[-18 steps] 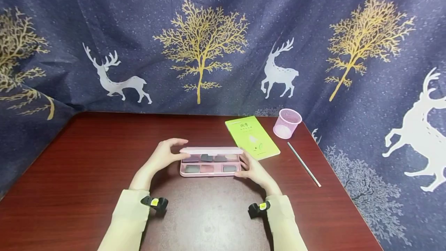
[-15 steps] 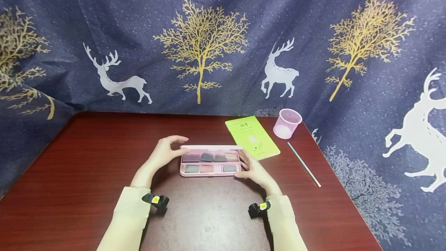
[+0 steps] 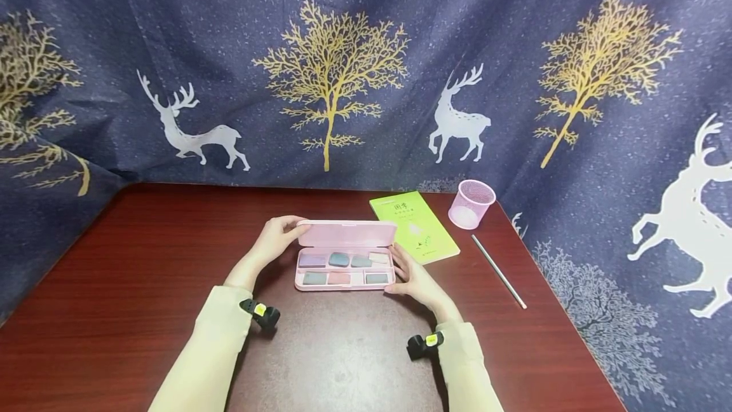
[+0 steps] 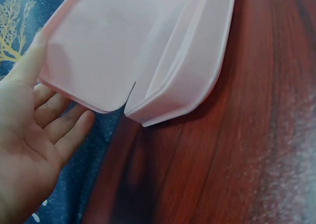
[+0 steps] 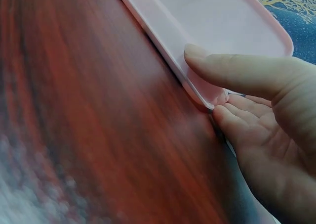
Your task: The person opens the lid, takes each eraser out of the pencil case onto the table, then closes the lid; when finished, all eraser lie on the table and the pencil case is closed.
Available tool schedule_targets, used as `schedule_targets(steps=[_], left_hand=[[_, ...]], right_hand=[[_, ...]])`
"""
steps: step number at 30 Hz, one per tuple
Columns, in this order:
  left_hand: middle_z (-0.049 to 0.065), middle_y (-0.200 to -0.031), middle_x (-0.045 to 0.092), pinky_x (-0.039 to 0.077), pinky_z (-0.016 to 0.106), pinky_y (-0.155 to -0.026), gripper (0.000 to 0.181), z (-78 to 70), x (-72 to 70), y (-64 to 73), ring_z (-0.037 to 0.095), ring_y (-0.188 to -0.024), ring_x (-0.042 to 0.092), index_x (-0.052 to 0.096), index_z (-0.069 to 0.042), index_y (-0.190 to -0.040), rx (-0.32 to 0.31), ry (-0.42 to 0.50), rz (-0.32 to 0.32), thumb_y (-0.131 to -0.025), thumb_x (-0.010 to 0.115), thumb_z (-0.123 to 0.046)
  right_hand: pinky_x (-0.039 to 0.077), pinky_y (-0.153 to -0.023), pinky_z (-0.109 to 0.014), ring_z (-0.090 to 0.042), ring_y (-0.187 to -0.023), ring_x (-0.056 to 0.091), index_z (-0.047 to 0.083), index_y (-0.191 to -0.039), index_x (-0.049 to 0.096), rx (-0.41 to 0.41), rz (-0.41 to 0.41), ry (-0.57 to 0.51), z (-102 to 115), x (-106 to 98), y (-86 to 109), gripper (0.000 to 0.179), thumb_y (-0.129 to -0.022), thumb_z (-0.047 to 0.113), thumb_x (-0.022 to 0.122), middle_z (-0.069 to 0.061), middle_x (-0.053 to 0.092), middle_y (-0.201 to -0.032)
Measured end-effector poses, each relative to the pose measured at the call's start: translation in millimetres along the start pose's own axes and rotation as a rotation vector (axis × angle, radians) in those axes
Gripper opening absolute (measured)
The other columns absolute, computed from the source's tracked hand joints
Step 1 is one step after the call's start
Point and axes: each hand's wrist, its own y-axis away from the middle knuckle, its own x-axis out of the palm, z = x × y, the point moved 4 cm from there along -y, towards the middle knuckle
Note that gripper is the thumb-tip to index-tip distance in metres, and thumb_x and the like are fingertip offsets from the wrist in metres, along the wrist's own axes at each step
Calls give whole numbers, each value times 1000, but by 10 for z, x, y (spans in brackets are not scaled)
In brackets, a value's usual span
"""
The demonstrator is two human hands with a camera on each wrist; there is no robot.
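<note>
A pink plastic pencil case (image 3: pixel 356 279) lies on the table with its hinged lid (image 3: pixel 347 234) raised and leaning back. Several small blocks, grey, purple and pink, lie in its two rows of compartments; they look like erasers, though their kind is unclear. My left hand (image 3: pixel 269 243) pinches the lid's left end, thumb on the inner face and fingers behind, as the left wrist view shows. At the right end of the base, my right hand (image 3: pixel 420 280) grips the corner, its thumb (image 5: pixel 222 70) over the front edge and its fingers along the side.
Behind my right hand lies a green book (image 3: pixel 416 224). A pink mesh pen holder (image 3: pixel 470 205) stands near the table's back right corner, and a thin pencil (image 3: pixel 499 270) lies along the right side. Patterned dark cloth (image 3: pixel 366 68) hangs behind the table.
The lid has swung up and back, uncovering the back row of compartments. My left hand has moved up and away with it. My right hand has stayed at the base.
</note>
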Motion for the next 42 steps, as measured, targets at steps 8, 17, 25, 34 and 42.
schedule_targets(steps=[8,17,25,34,42], left_hand=[[14,-94,73,52,31,-77,33,163,21,-58,18,-84,65,71,0,-105,-74,7,7,-90,70,-29],[26,-111,69,57,36,-87,40,242,83,-38,24,-96,70,63,11,-118,-167,141,88,-91,68,-18],[24,-109,70,56,36,-90,41,263,100,-20,19,-94,71,62,13,-118,-231,197,44,-94,66,-19],[24,-106,69,57,33,-85,39,276,101,-5,8,-85,68,62,16,-117,-254,252,18,-94,65,-16],[18,-99,69,58,32,-83,38,278,108,-10,4,-77,65,62,16,-115,-275,274,15,-94,65,-15]], right_hand=[[20,-118,-47,-41,-149,10,-11,-151,3,8,-7,36,21,16,5,97,-81,-11,69,-29,8,-160],[20,-118,-48,-42,-148,10,-12,-151,3,16,-2,56,32,33,15,97,-80,-12,69,-31,8,-159],[21,-117,-48,-44,-147,14,-13,-150,6,3,1,56,33,28,13,96,-79,-13,70,-33,14,-157],[22,-118,-47,-41,-148,15,-11,-151,10,2,-8,63,68,37,8,96,-77,-12,72,-31,17,-158],[24,-117,-46,-42,-147,19,-10,-152,10,12,-1,55,26,13,4,97,-77,-11,73,-31,18,-157]])
